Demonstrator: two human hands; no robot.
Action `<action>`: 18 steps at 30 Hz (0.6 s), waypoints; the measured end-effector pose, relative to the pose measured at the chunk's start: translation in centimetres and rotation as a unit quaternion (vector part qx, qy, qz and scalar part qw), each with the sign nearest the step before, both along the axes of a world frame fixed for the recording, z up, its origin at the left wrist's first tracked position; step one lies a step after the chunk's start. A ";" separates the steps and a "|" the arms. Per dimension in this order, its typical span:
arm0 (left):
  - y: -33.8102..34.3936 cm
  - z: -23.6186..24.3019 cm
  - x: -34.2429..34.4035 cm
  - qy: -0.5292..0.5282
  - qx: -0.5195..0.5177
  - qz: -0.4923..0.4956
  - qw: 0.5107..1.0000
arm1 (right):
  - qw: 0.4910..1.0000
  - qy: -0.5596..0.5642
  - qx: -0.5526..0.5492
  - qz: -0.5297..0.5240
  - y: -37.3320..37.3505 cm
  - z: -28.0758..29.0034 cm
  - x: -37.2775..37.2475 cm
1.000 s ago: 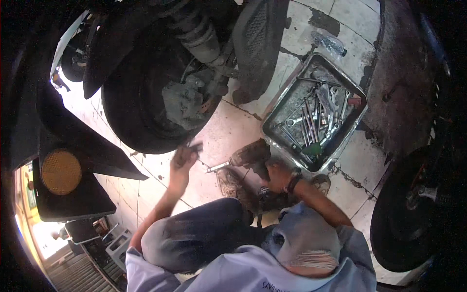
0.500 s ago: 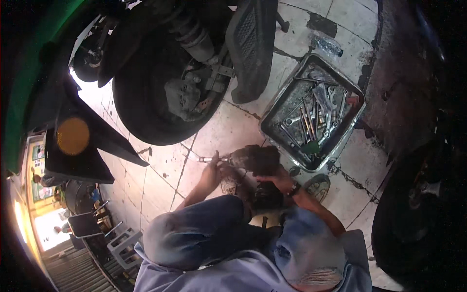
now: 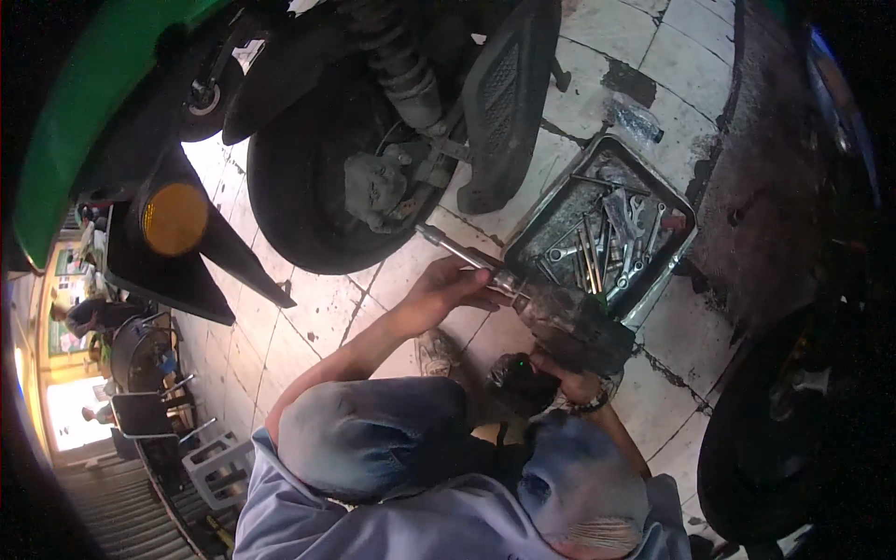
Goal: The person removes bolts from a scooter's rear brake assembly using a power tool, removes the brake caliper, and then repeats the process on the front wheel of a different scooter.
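Power drill (image 3: 577,329) is up off the floor between the person's 2 hands, ahead of the knees, tilted with its nose toward the far left. Right hand (image 3: 571,381) is wrapped round the handle, fingers closed on it; finger position at the trigger can't be made out. Left hand (image 3: 453,289) has thumb and fingers closed round the silver shaft (image 3: 459,248), close to the drill's nose, no slack visible. Shaft tip points toward the wheel (image 3: 303,219) and its grey brake part (image 3: 373,191); can't tell how close in depth. Metal tray (image 3: 577,207) sits on the tiled floor (image 3: 308,327) to the right of the wheel. Inside: loose wrenches (image 3: 635,271) heaped toward the right side, several thin rods (image 3: 590,252) lying side by side near the middle, 1 long bar (image 3: 607,182) across the far end, 1 red piece (image 3: 673,222) against the right wall. Left part of the tray bottom shows bare. Drill body covers the tray's near corner, contents there hidden. Clear plastic bag (image 3: 635,119) lies on the floor just beyond the tray's far end.
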State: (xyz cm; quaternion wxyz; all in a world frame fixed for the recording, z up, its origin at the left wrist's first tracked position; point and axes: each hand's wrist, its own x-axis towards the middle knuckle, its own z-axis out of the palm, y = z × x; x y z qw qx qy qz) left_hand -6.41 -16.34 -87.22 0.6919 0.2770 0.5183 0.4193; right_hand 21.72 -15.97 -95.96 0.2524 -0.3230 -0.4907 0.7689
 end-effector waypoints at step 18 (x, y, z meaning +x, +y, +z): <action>-0.9 -1.1 -3.5 -0.057 0.074 0.073 0.993 | 0.987 0.077 -0.137 0.014 2.2 -1.4 -3.0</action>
